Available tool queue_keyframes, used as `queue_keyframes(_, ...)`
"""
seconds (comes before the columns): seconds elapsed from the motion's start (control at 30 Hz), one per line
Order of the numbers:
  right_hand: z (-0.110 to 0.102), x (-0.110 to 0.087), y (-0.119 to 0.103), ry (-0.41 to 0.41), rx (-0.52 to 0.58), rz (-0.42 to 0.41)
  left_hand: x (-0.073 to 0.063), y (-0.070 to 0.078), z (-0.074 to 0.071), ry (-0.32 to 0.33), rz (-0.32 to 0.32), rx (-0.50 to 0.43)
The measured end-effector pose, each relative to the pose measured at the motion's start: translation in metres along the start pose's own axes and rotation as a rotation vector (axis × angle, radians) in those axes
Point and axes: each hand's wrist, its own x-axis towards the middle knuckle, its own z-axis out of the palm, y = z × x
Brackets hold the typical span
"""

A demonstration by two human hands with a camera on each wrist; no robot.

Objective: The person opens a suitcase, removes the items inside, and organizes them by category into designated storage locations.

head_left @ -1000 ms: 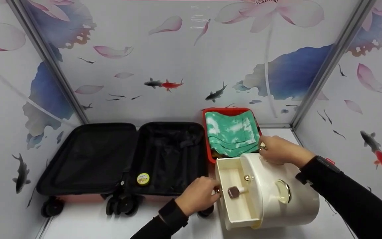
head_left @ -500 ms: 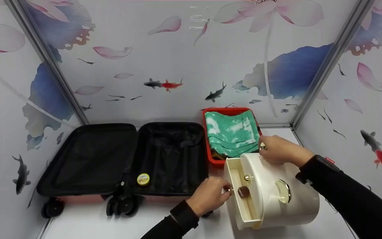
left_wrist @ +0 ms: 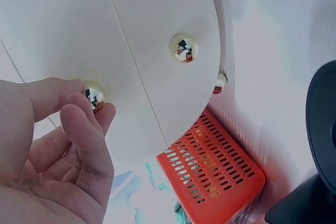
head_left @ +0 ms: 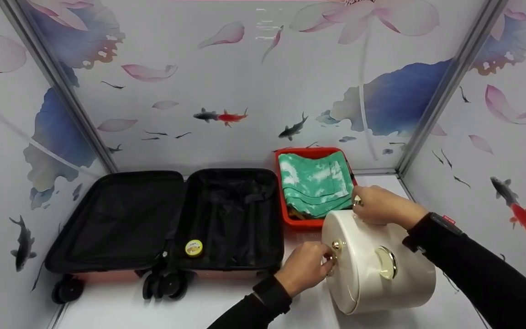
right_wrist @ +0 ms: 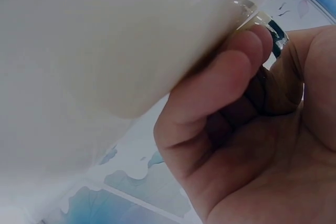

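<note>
A cream cylindrical storage box [head_left: 409, 288] lies on its side at the right of the head view, its flat drawer front toward the suitcase. My left hand [head_left: 306, 267] has its fingertips and thumb around the middle gold knob [left_wrist: 94, 96] of that front. Another gold knob [left_wrist: 184, 49] sits on the panel beside it. The drawer is flush with the box, so its inside is hidden. On the far side of the box, my right hand [head_left: 377, 205] grips a gold handle [right_wrist: 270, 30] with curled fingers. A second gold-trimmed handle [head_left: 388, 262] shows on top.
An open black-lined suitcase [head_left: 121, 224] lies at the left, with a round yellow-rimmed tin [head_left: 194, 248] in its right half. Behind the box stands a red basket [head_left: 306, 223] holding folded green-and-white cloth [head_left: 313, 178]. Printed wall panels [head_left: 162, 41] enclose the table.
My left hand has moved right, pushing the drawer fully into the box. The brown-capped bottle seen inside it earlier is now out of sight. My right hand stays on the handle.
</note>
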Motion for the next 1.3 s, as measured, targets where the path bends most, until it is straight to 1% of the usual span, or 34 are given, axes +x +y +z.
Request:
queue_keyframes(0.13,-0.001,0.000,0.000,0.009,-0.004,-0.007,-0.001,-0.002,0.000,-0.005,0.010,-0.016)
queue_keyframes(0.33,0.000,0.000,0.001,0.002,0.025,-0.017,-0.007,-0.010,0.003,-0.032,0.008,-0.069)
queue_keyframes(0.43,0.000,0.000,0.001,0.001,0.028,-0.012,-0.009,-0.015,0.011,-0.056,-0.001,-0.051)
queue_keyframes(0.63,0.000,0.001,0.001,0.000,0.012,-0.007,-0.016,-0.022,0.033,-0.093,-0.059,-0.011)
queue_keyframes(0.77,0.001,0.002,0.001,0.001,0.011,-0.010,-0.019,-0.023,0.044,-0.079,-0.064,-0.002)
queue_keyframes(0.9,0.000,0.001,0.001,-0.002,0.007,-0.011,-0.018,-0.023,0.049,-0.046,-0.075,-0.011)
queue_keyframes(1.13,-0.002,-0.001,-0.001,-0.009,0.012,-0.006,-0.018,-0.025,0.052,-0.043,-0.083,-0.021)
queue_keyframes(1.3,-0.002,-0.002,-0.001,-0.011,0.016,-0.006,-0.018,-0.028,0.053,-0.048,-0.070,-0.041)
